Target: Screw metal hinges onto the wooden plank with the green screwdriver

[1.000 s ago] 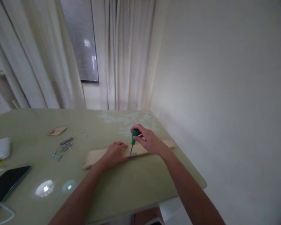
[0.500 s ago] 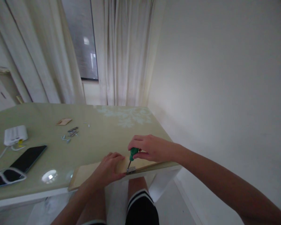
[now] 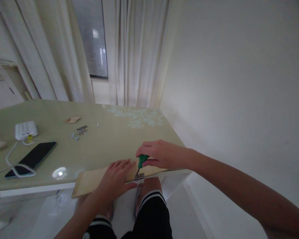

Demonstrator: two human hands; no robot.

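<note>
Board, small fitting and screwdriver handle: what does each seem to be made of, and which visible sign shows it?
Board: probably wood, unpainted, from its pale tan colour.
Small fitting: likely metal, fairly shiny, from its grey, glinting surface.
Screwdriver handle: perhaps plastic, from its even green colour; finish unclear.

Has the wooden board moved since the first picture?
Yes: relative to the table, the wooden board has moved toward the near edge, and its left end now juts past it.

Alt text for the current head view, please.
The right hand holds a green-handled screwdriver at a metal fitting on the wooden board, where the left hand rests. A phone and small metal pieces lie on the table.
</note>
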